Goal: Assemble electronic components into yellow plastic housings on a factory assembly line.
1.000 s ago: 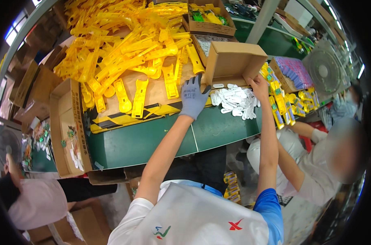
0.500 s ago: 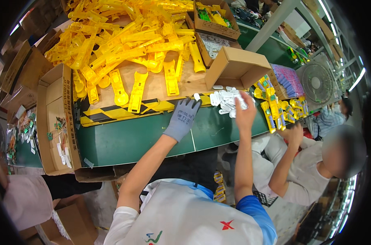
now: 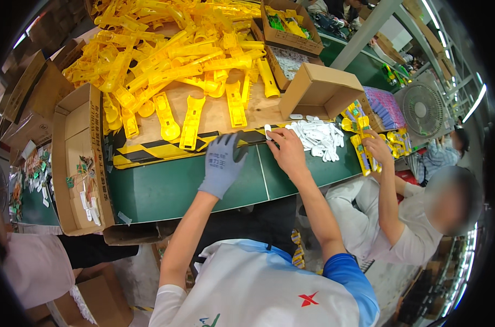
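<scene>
White clips [image 3: 317,137] spill from a tipped carton [image 3: 319,91]; right hand [image 3: 287,151] pinches one, gloved left hand [image 3: 223,163] lies open on the worktop [image 3: 165,188].

Small white plastic piece [image 3: 267,129], pinched upright at green table edge beside white pile [image 3: 316,139].

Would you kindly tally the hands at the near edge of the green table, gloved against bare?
Grey-gloved hands: 1, the person's left hand
Bare hands: 2, the person's right hand and a co-worker's hand
Total: 3
</scene>
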### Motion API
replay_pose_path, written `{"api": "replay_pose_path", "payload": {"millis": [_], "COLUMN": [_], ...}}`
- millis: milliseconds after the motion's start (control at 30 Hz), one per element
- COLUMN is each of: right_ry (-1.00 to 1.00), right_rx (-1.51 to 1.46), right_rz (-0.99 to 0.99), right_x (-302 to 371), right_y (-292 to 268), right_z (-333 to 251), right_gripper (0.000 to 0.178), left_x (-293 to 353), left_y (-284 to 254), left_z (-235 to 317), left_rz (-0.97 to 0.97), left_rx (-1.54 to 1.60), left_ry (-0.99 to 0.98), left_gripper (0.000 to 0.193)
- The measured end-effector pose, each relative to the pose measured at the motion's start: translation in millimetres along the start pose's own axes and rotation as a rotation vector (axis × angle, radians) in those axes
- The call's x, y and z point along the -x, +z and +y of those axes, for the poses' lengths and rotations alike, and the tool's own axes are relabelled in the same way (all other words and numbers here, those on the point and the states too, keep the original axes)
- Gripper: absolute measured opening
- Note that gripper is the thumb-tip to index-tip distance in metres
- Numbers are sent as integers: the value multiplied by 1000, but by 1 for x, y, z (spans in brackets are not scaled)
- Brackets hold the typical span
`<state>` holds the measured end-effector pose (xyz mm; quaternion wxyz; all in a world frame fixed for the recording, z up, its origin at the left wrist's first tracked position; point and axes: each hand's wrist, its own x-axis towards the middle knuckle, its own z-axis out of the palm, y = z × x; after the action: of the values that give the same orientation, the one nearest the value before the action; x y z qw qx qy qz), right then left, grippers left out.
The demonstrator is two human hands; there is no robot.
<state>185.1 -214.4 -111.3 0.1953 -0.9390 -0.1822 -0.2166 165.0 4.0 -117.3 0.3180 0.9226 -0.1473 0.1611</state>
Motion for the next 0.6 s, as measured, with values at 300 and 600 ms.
{"api": "replay_pose_path", "payload": {"millis": [300, 600], "right_ry": [143, 499], "right_rx": [-152, -874], "right_rz": [260, 13], "right_x": [24, 45], "right_y": [7, 27], "right_z": [-5, -19], "right_gripper": [16, 18], "left_x": [-64, -51], "left_y": [23, 30], "left_z": [-34, -43], "left_rz": [93, 47], "left_rx": [-198, 66], "left_ry": [221, 168], "left_gripper": [48, 51]}}
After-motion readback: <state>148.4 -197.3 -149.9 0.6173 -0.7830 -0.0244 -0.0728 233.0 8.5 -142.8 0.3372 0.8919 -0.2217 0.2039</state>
